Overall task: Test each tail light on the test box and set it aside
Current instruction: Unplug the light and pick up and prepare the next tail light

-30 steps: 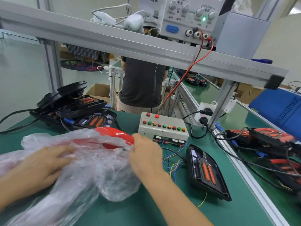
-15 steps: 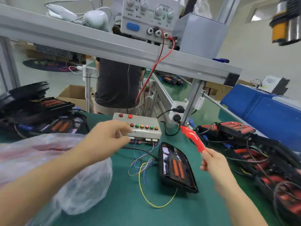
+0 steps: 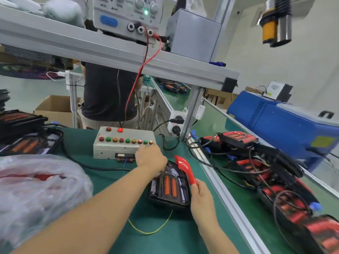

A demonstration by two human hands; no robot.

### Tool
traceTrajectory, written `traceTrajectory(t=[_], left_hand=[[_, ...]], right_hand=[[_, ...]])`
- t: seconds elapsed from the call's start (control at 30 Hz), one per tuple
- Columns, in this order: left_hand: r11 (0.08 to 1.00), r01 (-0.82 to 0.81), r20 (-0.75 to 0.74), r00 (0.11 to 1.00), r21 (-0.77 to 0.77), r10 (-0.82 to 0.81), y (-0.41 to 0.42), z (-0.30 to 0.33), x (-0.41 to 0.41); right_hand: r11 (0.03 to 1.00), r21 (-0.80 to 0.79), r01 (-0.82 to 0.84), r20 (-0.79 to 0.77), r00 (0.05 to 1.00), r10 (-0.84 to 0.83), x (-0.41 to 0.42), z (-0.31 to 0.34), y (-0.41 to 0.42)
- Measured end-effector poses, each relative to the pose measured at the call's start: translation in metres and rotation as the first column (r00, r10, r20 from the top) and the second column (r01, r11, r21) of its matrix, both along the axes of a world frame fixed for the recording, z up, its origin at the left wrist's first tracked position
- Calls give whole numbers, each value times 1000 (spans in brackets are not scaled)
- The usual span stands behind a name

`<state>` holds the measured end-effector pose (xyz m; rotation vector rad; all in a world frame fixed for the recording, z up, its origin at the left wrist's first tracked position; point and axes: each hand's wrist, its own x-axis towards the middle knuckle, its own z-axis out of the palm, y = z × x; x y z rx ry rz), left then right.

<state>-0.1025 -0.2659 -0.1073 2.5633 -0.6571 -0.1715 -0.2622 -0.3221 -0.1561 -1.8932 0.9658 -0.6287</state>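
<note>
The grey test box (image 3: 117,145) with its row of coloured buttons stands at the back of the green mat; one red lamp on top glows. A black tail light (image 3: 168,187) with orange strips lies face up in front of its right corner. My left hand (image 3: 151,157) reaches across to the box's front right edge, above the tail light's far end; its fingers are hidden behind the back of the hand. My right hand (image 3: 200,197) grips the lower end of a curved red lens (image 3: 185,169), held upright beside the tail light's right edge.
A clear plastic bag (image 3: 36,189) of red parts fills the left. Tail lights are stacked at far left (image 3: 27,140) and piled with cables right of the aluminium rail (image 3: 225,197). A yellow wire (image 3: 150,231) loops on the mat. A person (image 3: 108,94) stands behind the bench.
My left hand left the bag and moved right to the box's front right corner. My right hand pulled the red lens out of the bag and brought it beside the black tail light.
</note>
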Motion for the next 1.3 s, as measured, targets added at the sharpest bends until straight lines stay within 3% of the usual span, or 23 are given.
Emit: traceTrajectory(t=[0.1,0.23,0.33,0.47,0.53,0.63,0.77,0.97,1.3], left_hand=[[995,-9,-193,981,-102,-11,0,-6,5],[937,-164,-400,916,-309,28,3,-12,8],[853,-313,-648,761,-417,-37,13,-5,13],[726,-492,-822,542,-480,-176,34,11,16],[677,-521,-833,484,-519,-266,43,11,17],[615,-534,-809,467,-580,-358,53,7,20],[561,-532,-773,432,-634,-464,53,1,24],[580,-486,-756,462,-654,-465,52,8,23],[681,-438,-800,442,-587,-406,48,18,29]], right_hand=[[999,-37,-8,18,1000,8,2,-1,4],[997,-75,-23,66,997,28,3,0,7],[974,-210,-88,62,993,103,1,6,5],[876,-457,-151,-64,988,137,-5,12,8],[807,-561,-184,-144,982,124,-10,14,11],[697,-669,-258,-255,961,111,-15,14,19],[694,-653,-304,-301,945,130,-16,11,20],[727,-617,-300,-211,954,213,-13,15,17],[648,-677,-348,-358,926,123,2,23,14]])
